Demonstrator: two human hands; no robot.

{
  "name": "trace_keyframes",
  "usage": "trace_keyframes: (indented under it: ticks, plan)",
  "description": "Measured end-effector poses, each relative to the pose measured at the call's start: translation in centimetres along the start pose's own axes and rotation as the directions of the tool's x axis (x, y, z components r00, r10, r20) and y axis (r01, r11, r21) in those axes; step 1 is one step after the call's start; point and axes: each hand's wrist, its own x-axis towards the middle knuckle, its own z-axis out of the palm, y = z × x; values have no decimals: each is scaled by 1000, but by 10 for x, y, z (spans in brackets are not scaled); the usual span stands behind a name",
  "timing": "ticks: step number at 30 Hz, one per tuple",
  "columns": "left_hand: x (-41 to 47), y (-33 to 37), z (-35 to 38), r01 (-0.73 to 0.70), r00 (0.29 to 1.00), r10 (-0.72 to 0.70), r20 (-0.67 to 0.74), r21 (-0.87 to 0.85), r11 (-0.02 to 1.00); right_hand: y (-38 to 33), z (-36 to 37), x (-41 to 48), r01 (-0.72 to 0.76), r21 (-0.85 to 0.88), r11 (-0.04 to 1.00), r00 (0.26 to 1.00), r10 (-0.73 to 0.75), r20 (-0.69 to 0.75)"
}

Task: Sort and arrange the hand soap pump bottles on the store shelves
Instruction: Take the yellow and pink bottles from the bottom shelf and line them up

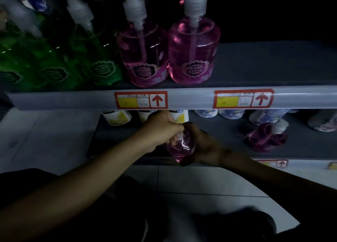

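Note:
Both hands hold one pink soap pump bottle (179, 148) just in front of the lower shelf (218, 146). My left hand (160, 128) grips its white pump top. My right hand (204, 146) curls round its body from the right. On the upper shelf (264, 62) stand two pink pump bottles (144, 53) (193, 50) side by side, with green pump bottles (98, 55) to their left. Another pink bottle (266, 137) lies tipped on the lower shelf at the right.
The upper shelf's front rail (189, 99) carries two red price tags with arrows. Yellow lemon-labelled bottles (116, 116) and blue-flowered ones (231, 113) stand at the back of the lower shelf. Pale floor tiles (200, 183) lie below. The scene is dim.

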Motion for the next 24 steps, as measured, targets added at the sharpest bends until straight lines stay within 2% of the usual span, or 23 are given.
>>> trace_keyframes:
  ticks: [2, 4, 8, 10, 13, 16, 18, 21, 22, 24]
  plan:
    - [-17, 10, 2, 16, 999, -14, 44, -58, 998, -9, -7, -24, 27, -20, 999, 996, -28, -79]
    - [-32, 19, 4, -11, 993, 15, 115, -41, 999, -6, -13, -45, 39, -33, 999, 990, -43, -133]
    - [-54, 30, -15, -43, 939, 57, 338, -47, 998, -5, -31, -91, 64, 186, 980, 992, -42, -117]
    - [-58, 29, -31, -47, 903, 55, 426, -29, 998, -6, -47, -118, 81, 400, 913, 994, -45, -97]
    - [-61, 31, -35, -106, 849, 85, 521, 11, 994, -11, -66, -147, 139, 663, 736, 990, -88, -109]
    - [-65, 45, -20, -135, 761, 239, 603, -213, 968, -21, -88, -156, 243, 775, 583, 970, -134, -203]
    - [-67, 59, -9, -123, 748, 357, 559, -413, 902, -30, -103, -157, 313, 802, 508, 950, -156, -272]
    - [-64, 78, 2, -218, 806, 471, 359, -560, 799, -42, -124, -155, 392, 788, 475, 918, -143, -371]
    - [-62, 82, 6, -275, 821, 497, 282, -568, 776, -45, -130, -154, 407, 771, 489, 909, -135, -394]
    - [-57, 92, 17, -407, 840, 533, 99, -533, 742, -54, -139, -152, 435, 679, 591, 883, -134, -449]
